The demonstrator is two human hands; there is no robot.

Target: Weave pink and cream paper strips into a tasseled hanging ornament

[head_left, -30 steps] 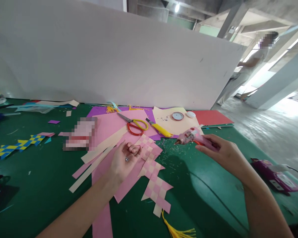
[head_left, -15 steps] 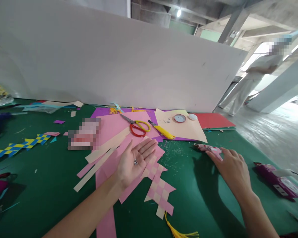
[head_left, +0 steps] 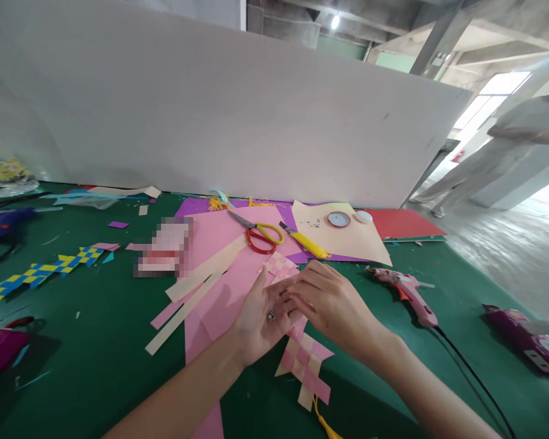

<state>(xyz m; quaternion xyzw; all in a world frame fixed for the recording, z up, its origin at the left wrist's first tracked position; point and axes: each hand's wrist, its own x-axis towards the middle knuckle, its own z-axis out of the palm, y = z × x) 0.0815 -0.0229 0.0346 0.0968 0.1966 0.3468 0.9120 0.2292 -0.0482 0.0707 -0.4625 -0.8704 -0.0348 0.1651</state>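
Palm up and cupped, my left hand [head_left: 266, 317] carries a few tiny black-and-white pieces [head_left: 271, 315] that look like googly eyes. My right hand [head_left: 336, 305] reaches over its fingertips, thumb and fingers pinched together; whatever is between them is too small to make out. Under both hands lies a woven pink-and-beige paper fish shape [head_left: 302, 360], partly covered, with a yellow tassel [head_left: 326, 427] at its lower end. Right of my hands, a pink hot glue gun [head_left: 412, 292] rests on its side on the green table.
Red-and-yellow scissors [head_left: 260, 238] and a yellow utility knife [head_left: 307, 242] lie on coloured paper. A round lid [head_left: 338, 219] and tiny scattered pieces sit on beige paper [head_left: 370, 241]. A purple glue gun [head_left: 526, 341] lies right. A white panel [head_left: 219, 110] stands behind; a person [head_left: 507, 140] stands beyond.
My right hand has let go of the pink glue gun and come left to the fingers of my left hand. The left hand stays palm up with the tiny pieces.
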